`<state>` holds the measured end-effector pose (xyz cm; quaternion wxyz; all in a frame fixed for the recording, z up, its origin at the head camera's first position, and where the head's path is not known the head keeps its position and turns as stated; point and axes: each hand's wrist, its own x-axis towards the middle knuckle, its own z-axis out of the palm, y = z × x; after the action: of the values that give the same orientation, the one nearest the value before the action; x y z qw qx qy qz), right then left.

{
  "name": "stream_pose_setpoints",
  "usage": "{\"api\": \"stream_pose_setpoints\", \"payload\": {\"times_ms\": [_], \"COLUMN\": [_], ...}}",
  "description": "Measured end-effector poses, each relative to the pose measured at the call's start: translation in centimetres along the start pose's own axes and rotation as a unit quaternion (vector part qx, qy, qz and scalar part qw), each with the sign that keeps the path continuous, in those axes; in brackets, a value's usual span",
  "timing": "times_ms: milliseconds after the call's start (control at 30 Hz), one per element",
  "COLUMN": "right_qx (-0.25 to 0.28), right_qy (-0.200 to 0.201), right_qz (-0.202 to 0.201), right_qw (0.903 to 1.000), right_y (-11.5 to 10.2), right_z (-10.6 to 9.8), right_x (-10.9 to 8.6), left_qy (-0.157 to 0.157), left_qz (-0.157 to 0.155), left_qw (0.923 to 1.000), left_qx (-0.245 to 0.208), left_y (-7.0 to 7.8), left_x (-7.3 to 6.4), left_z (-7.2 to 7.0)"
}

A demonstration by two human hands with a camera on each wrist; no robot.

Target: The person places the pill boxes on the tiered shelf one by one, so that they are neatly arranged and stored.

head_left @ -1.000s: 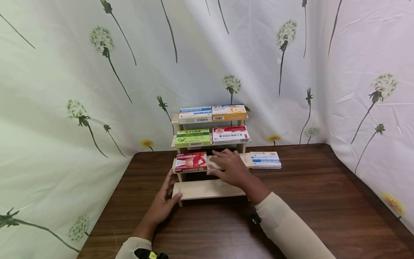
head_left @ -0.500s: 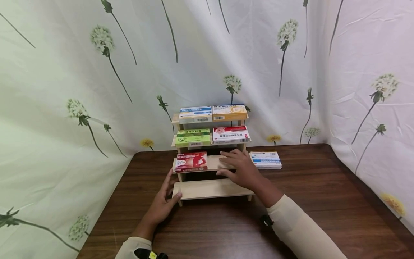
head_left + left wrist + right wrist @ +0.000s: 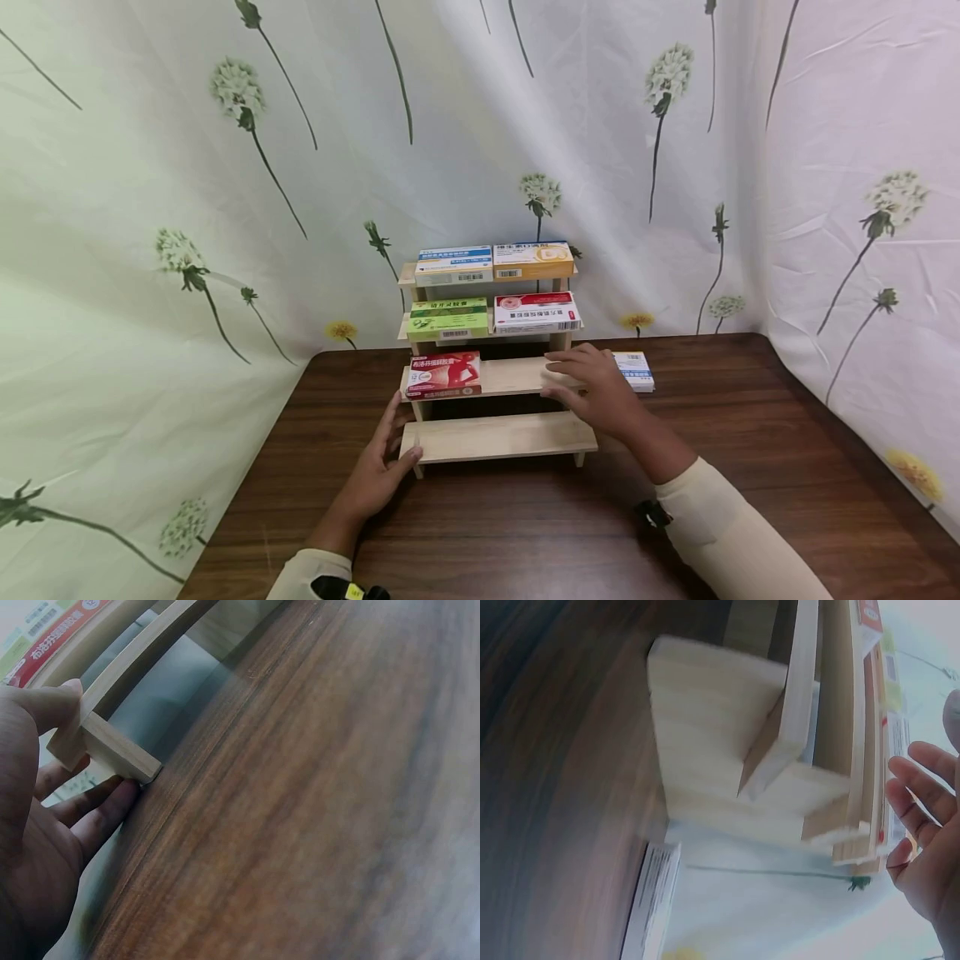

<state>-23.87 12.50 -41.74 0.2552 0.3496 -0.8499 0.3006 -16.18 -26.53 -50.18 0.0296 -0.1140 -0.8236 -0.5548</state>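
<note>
A stepped wooden display stand (image 3: 498, 437) stands on the table. At its left end my left hand (image 3: 375, 475) holds it; in the left wrist view the thumb lies on the lowest step's corner and the fingers (image 3: 105, 814) reach behind the leg. Over the right end of the second step hovers my right hand (image 3: 603, 396), fingers loosely bent, nothing in them. Left on that step lies a red medicine box (image 3: 442, 373). Beyond the right hand, a white-and-blue medicine box (image 3: 636, 372) lies on the table, partly hidden by that hand.
On the third step sit a green medicine box (image 3: 448, 317) and a white-and-red one beside it. The top step bears a blue-and-white box (image 3: 453, 262) and an orange-and-white box (image 3: 532, 260). A flower-printed curtain (image 3: 465, 150) hangs behind the dark wooden table (image 3: 495, 533).
My right hand has slid rightward along the second step, from beside the red box to the step's right end. It now covers part of the white-and-blue box. My left hand stays put.
</note>
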Motion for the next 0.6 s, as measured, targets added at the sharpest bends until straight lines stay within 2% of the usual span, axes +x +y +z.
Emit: {"api": "stream_pose_setpoints", "payload": {"times_ms": [433, 600], "right_qx": [0.021, 0.022], "right_qy": [0.045, 0.05], "right_qz": [0.02, 0.045], "right_qw": [0.9986, 0.9975], "right_y": [2.6, 3.6], "right_z": [-1.7, -2.2], "right_x": [-1.5, -2.3], "left_qy": [0.0, 0.0], "left_qz": [-0.005, -0.009], "left_qw": [1.0, 0.9999], "left_qx": [0.001, 0.004], "left_y": [-0.1, 0.0], "left_x": [0.0, 0.0], "left_z": [-0.1, -0.1]}}
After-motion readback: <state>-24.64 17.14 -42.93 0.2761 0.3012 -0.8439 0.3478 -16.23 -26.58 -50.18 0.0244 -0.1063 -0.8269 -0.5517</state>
